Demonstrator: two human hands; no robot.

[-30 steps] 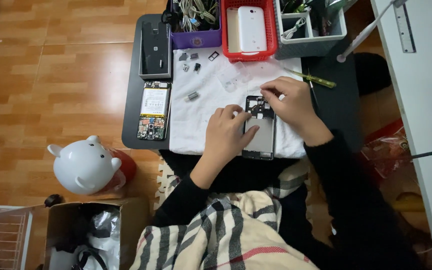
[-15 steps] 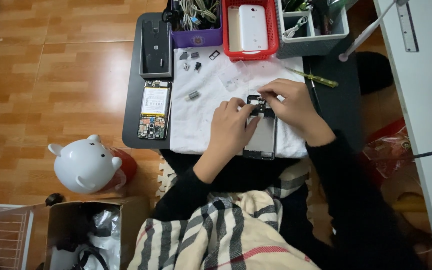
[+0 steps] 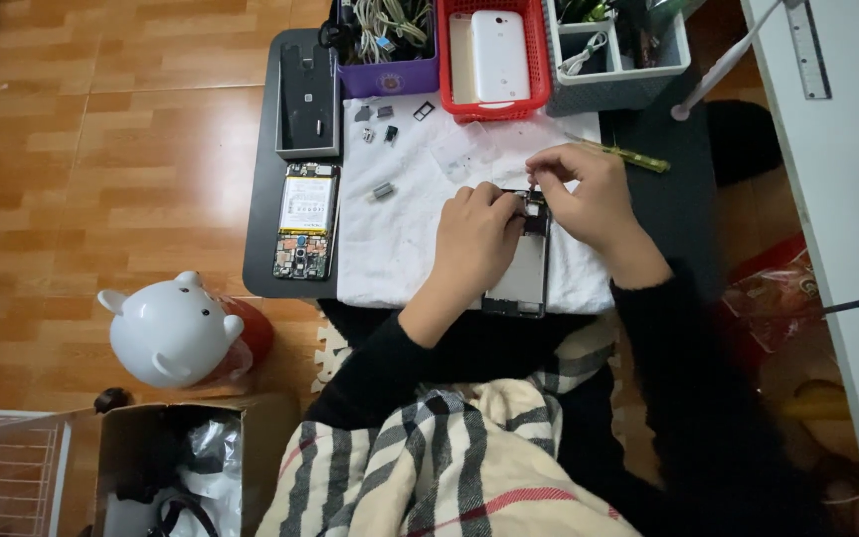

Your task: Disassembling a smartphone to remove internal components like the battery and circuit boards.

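Since a second ago, both hands have barely shifted. The left hand (image 3: 474,239) still steadies the opened grey phone frame (image 3: 521,270) on the white cloth (image 3: 400,229); the right hand (image 3: 584,194) fingers pinch something tiny at its far end.

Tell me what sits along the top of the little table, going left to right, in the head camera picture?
Black tray → purple bin of cables → red basket holding a white phone → grey organizer box.
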